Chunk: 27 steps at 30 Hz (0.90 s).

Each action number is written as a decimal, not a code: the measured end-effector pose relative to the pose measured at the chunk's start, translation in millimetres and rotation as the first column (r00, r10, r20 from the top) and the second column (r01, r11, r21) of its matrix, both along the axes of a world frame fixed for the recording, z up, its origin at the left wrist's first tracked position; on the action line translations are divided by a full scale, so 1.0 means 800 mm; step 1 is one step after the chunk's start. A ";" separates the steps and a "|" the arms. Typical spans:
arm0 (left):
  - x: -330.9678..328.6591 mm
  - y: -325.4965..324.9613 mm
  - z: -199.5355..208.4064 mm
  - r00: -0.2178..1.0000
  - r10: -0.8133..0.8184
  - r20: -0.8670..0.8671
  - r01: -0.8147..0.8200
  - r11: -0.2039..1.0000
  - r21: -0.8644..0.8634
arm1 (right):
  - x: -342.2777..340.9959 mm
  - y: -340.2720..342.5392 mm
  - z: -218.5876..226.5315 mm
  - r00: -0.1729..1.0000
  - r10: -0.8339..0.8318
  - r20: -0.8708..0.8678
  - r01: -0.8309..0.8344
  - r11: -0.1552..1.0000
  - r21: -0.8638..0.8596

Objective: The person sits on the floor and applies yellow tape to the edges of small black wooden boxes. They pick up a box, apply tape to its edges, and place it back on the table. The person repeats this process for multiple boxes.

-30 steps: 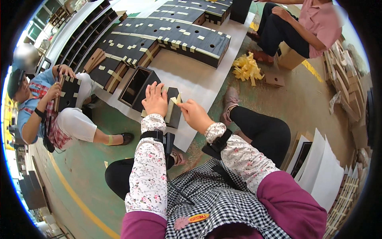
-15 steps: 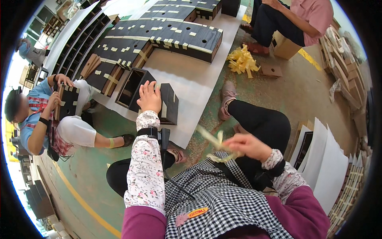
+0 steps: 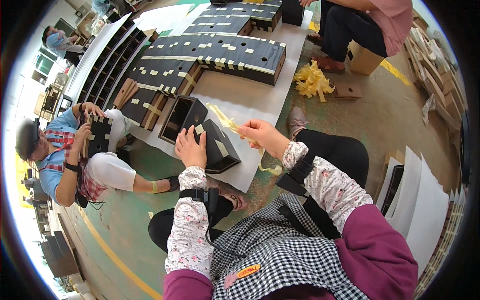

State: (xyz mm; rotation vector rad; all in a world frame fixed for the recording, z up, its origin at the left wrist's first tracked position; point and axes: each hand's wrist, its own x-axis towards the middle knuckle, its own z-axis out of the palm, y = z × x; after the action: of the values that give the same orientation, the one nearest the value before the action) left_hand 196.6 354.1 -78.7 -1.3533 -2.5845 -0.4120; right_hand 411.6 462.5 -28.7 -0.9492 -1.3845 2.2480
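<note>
Pinched in my right hand (image 3: 265, 137) is a bunch of crumpled pale yellow masking tape strips (image 3: 225, 119). One loose strip dangles below the fingers. The bunch hovers over the near end of a black box (image 3: 220, 150) on the white sheet. My left hand (image 3: 191, 150) has its fingers spread against the left side of that box; whether it presses firmly I cannot tell. Pale tape pieces cling to the box's dark faces. Just beyond my left fingers stands a second black box (image 3: 183, 117) with an open front.
Rows of taped black boxes (image 3: 215, 47) cover the white sheet (image 3: 250, 102) ahead. A co-worker (image 3: 65, 150) at left handles a dark box. Another person (image 3: 360, 30) sits at far right near a yellow tape heap (image 3: 313, 80). White boards (image 3: 420, 200) lean at right.
My right hand has swung forward and left, bringing the tape strips above the box. The box now sits at a different angle beside my left hand. The whole view has shifted slightly.
</note>
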 end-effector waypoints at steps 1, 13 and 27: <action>0.005 0.001 0.000 0.992 -0.010 -0.129 0.021 0.996 0.089 | -0.007 -0.002 -0.004 1.000 -0.020 -0.008 0.020 1.000 0.008; 0.068 0.007 0.092 0.273 -0.529 0.803 0.033 0.840 0.542 | -0.023 -0.022 0.011 0.982 0.060 -0.179 -0.051 0.997 0.057; 0.055 0.014 0.096 0.067 -0.533 0.844 -0.138 0.832 0.537 | -0.013 -0.018 0.011 0.918 0.002 -0.396 -0.063 0.988 -0.140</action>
State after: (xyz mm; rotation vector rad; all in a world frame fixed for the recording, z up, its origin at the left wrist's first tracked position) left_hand 240.8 365.2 -2.1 -1.4222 -2.4904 -2.8040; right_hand 400.9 448.1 -19.9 -0.4718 -1.0694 2.4244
